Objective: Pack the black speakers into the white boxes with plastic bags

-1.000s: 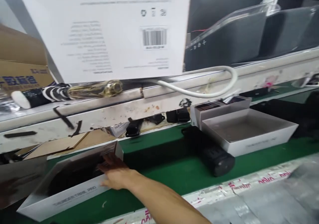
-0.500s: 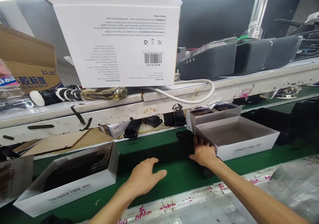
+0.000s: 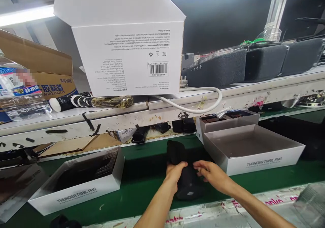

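A black, long-bodied portable speaker stands tilted on the green work surface, a small light diamond mark at its near end. My left hand is closed round its left side, thumb lying across the top. At the right side of the speaker is my right hand, fingers bent and apart, tips close to the black body; whether they touch it I cannot tell. Just right of that hand sits an open white box tray printed THUNDER TRAIL PRO, its inside bare.
Another white box with dark contents lies at left. A shelf edge runs above the work surface, bearing a large white carton, a white cable, a water bottle and grey speakers. Black parts lie below it.
My left hand has moved right and taken hold of the black speaker. The speaker has shifted left, away from the tray, and my right hand's fingers have drawn in beside it.
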`<state>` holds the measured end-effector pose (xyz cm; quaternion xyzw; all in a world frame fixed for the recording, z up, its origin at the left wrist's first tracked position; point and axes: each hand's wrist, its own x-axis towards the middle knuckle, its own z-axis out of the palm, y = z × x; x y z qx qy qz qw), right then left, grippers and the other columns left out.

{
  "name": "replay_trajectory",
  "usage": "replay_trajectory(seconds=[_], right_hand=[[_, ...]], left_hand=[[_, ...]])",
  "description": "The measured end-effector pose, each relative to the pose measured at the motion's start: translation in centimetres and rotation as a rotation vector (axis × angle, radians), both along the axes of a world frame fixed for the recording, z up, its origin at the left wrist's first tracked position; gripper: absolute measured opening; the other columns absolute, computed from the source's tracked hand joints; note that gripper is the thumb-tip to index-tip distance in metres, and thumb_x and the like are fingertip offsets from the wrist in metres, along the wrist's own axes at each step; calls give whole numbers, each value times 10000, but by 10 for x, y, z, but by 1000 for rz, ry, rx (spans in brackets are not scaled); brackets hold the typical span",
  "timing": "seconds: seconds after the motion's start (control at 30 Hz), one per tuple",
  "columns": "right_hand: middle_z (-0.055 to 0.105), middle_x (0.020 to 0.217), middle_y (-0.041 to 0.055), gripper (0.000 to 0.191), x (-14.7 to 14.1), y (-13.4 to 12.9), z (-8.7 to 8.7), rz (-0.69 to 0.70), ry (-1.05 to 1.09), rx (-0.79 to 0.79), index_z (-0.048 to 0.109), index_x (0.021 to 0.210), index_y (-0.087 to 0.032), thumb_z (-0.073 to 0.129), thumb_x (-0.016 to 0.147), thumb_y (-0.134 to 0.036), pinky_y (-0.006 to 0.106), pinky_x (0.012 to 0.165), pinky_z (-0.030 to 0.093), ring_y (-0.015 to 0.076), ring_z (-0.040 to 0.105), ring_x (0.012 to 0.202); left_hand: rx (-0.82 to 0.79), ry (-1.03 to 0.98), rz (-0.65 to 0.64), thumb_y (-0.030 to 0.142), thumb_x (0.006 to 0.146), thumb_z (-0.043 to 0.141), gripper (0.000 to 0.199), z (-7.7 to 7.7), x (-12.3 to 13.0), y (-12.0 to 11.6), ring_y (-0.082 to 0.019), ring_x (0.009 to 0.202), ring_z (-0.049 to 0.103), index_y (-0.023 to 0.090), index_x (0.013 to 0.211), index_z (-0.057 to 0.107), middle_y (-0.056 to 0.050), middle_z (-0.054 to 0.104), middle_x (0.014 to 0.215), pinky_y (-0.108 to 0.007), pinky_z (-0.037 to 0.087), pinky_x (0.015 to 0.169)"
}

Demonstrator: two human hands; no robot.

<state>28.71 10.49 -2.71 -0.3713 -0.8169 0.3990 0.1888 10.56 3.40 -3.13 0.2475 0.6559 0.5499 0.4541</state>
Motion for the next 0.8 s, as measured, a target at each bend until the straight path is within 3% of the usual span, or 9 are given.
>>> replay_trajectory(seconds=[0.1, 0.2, 0.33, 0.4, 0.47, 0.57, 0.63, 0.73, 0.8], right_hand=[[650, 1323, 120, 517, 19, -5, 12, -70, -48, 310, 597, 1374, -148, 336, 948, -281, 403, 1012, 538, 243, 648, 1177], [546, 1459, 92, 604, 40, -12, 39, -43, -176, 715, 496, 1489, -224, 431, 888, -204, 442, 1035, 527, 271, 583, 1268], [283, 1640, 20, 968, 53, -22, 79, 140, -308, 1085, 316, 1584, -338, 633, 699, -106, 592, 1207, 295, 346, 323, 1479], [207, 1661, 43, 1121, 55, -19, 96, 231, -357, 1134, 232, 1617, -298, 742, 630, -149, 630, 1240, 159, 379, 216, 1516], [252, 1645, 100, 1214, 60, -10, 110, 263, -403, 1148, 218, 1624, -233, 797, 560, -156, 622, 1244, 127, 392, 233, 1506], [396, 1566, 173, 1178, 83, 15, 127, 159, -487, 1168, 301, 1599, -184, 793, 530, -141, 609, 1216, 180, 408, 355, 1435], [442, 1530, 180, 1103, 108, 33, 138, 33, -574, 1177, 377, 1566, -189, 786, 541, -168, 613, 1183, 215, 423, 393, 1392], [481, 1493, 179, 972, 149, 62, 151, -140, -740, 1185, 480, 1504, -205, 749, 571, -155, 617, 1121, 273, 441, 412, 1346], [523, 1437, 208, 807, 172, 84, 154, -252, -811, 1194, 533, 1467, -170, 637, 671, -87, 581, 1057, 338, 417, 453, 1305]], left_hand=[[77, -91, -56, 404, 706, 765, 715, 11, -12, -16, -250, 864, 707, 155, 1318, 492, -100, 714, 978, -339, 584, 727], [112, -51, -206, 429, 709, 748, 658, 37, -18, -28, -254, 866, 702, 170, 1277, 542, -87, 721, 958, -350, 572, 745], [153, 558, -391, 368, 595, 842, 802, 79, 1, -28, -332, 1073, 662, 250, 1329, 540, -83, 691, 1194, -420, 538, 907], [163, 886, -463, 353, 552, 865, 896, 96, 22, -23, -388, 1163, 615, 271, 1375, 519, -96, 640, 1304, -475, 497, 988], [177, 1082, -545, 352, 549, 864, 938, 112, 46, -15, -431, 1190, 589, 245, 1409, 503, -130, 616, 1332, -516, 466, 1024], [261, 1152, -666, 394, 580, 865, 1012, 134, 75, 1, -434, 1191, 587, 233, 1480, 431, -144, 607, 1338, -523, 453, 1044], [374, 1167, -640, 498, 645, 840, 1005, 143, 84, 19, -421, 1330, 490, 266, 1509, 382, -124, 513, 1469, -524, 372, 1148], [449, 1080, -394, 601, 882, 591, 728, 136, 82, 57, -318, 1504, 277, 279, 1495, 366, -65, 326, 1619, -457, 235, 1255], [352, 892, -316, 541, 958, 472, 627, 114, 79, 87, -287, 1498, 300, 234, 1490, 345, -94, 331, 1616, -430, 283, 1233]])
